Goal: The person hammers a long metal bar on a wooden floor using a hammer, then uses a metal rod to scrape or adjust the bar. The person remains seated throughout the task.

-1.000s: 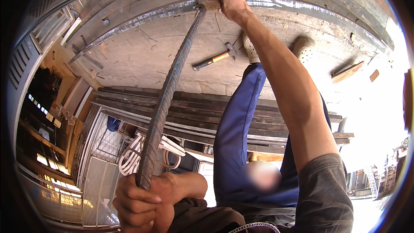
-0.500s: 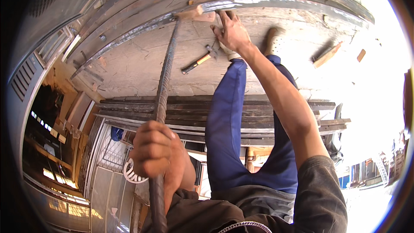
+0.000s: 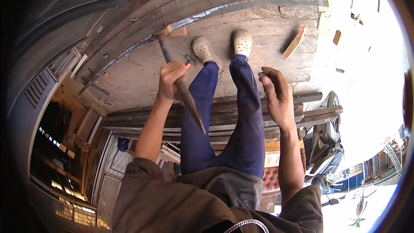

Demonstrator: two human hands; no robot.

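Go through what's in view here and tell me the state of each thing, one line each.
Left hand: closed around the rod.
Ribbed steel rod: gripped mid-length, slanting, its far end by a wooden piece at the metal strip.
Right hand: open, empty, fingers loosely curled.
Curved metal strip: lying flat on the wooden platform.
Wood scrap: lying loose.

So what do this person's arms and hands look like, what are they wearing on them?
Both hands, the left hand and the right hand, are bare, with no gloves, rings or watch that can be seen. The forearms are bare too. Short, loose sleeves of a dark brownish-grey shirt end around the elbows, the left sleeve and the right sleeve.
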